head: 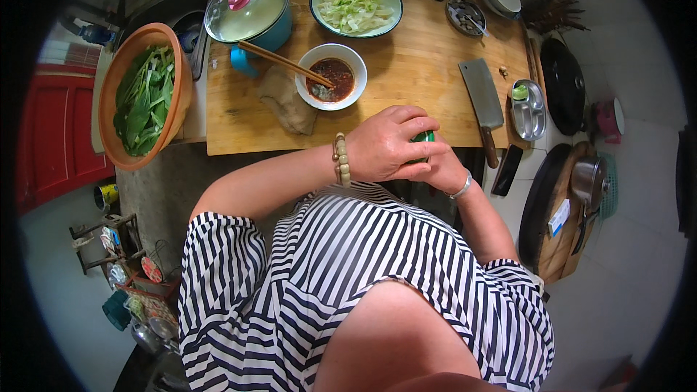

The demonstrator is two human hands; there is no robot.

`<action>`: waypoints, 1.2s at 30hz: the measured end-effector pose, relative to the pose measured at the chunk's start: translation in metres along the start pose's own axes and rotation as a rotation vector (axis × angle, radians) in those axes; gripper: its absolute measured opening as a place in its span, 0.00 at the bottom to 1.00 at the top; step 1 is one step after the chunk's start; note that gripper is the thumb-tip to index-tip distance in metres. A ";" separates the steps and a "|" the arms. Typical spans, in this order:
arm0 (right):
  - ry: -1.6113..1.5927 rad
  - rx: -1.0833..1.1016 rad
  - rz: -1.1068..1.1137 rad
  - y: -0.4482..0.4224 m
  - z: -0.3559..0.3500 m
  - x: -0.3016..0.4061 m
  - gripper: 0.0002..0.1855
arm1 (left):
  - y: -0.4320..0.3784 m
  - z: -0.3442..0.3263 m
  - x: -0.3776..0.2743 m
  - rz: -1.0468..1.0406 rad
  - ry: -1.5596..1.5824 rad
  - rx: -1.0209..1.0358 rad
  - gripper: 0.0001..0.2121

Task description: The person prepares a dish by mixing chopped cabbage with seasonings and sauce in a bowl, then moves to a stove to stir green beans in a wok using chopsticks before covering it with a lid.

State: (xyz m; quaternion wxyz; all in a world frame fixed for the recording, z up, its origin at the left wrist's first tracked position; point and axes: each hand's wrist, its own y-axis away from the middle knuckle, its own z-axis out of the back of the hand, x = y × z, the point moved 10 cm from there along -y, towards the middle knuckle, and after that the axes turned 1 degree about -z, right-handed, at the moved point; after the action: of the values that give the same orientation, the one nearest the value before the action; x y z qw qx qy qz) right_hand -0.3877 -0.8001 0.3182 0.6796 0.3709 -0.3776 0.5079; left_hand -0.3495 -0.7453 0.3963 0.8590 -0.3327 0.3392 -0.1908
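Note:
My left hand (pixel 389 144), with a beaded bracelet at its wrist, curls its fingers over a small green object (pixel 423 144), perhaps a jar lid. Behind it, my right hand (pixel 444 163) wraps the same thing from the other side; a silver bangle circles that wrist. Most of the object is hidden by my fingers. Both hands are at the near edge of a wooden board (pixel 419 81). Just beyond them stands a white bowl (pixel 358 87) of dark red-brown sauce (pixel 333 73), with wooden chopsticks (pixel 277 60) resting in it and over its rim.
A brown cloth (pixel 286 99) lies beside the sauce bowl. Behind are a lidded blue pot (pixel 276 38) and a bowl of shredded vegetable (pixel 354 8). Leafy greens fill an orange basin (pixel 179 95) at left. To the right lie a cleaver (pixel 482 90), a steel divided dish (pixel 531 117) and a phone (pixel 507 170).

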 end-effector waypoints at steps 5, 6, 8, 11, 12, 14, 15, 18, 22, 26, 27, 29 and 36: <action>0.060 0.089 0.119 0.000 0.000 -0.006 0.31 | -0.005 -0.006 -0.002 -0.068 0.013 0.060 0.18; -0.003 0.062 0.050 -0.005 0.004 -0.008 0.36 | -0.004 -0.009 0.001 -0.050 -0.001 0.109 0.22; 0.015 -0.012 0.060 -0.016 0.022 -0.005 0.38 | -0.008 0.000 0.006 0.045 -0.053 0.144 0.28; 0.266 -0.218 0.183 -0.039 0.068 -0.007 0.39 | 0.010 0.030 0.031 0.310 -0.154 -0.044 0.29; 0.256 -0.299 0.165 -0.054 0.089 -0.008 0.39 | 0.022 0.043 0.037 0.387 -0.180 -0.128 0.26; 0.210 -0.451 0.163 -0.084 0.125 -0.002 0.39 | 0.054 0.066 0.047 0.544 -0.221 -0.242 0.21; 0.179 -0.523 0.181 -0.103 0.140 0.004 0.38 | 0.071 0.075 0.050 0.619 -0.237 -0.276 0.20; 0.155 -0.644 0.348 -0.169 0.171 0.022 0.38 | 0.138 0.091 0.054 0.853 -0.241 -0.456 0.15; 0.296 -0.904 0.412 -0.239 0.188 0.039 0.39 | 0.222 0.095 0.042 1.121 -0.288 -0.636 0.11; 0.185 -0.824 0.370 -0.305 0.180 0.023 0.38 | 0.266 0.084 0.026 1.228 -0.229 -0.815 0.09; 0.184 -0.843 0.336 -0.318 0.180 0.011 0.38 | 0.272 0.081 0.024 1.244 -0.224 -0.827 0.09; 0.190 -0.886 0.264 -0.334 0.179 -0.010 0.37 | 0.279 0.074 0.023 1.275 -0.202 -0.846 0.09; 0.319 -0.938 -0.085 -0.355 0.172 -0.058 0.41 | 0.279 0.072 0.034 1.243 -0.188 -0.858 0.07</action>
State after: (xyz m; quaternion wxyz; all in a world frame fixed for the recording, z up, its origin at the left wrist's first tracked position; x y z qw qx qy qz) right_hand -0.0782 -1.0501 0.2997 0.8426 -0.0420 -0.4413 0.3059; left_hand -0.2460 -0.5349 0.2248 0.6289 -0.4001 0.4342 0.5058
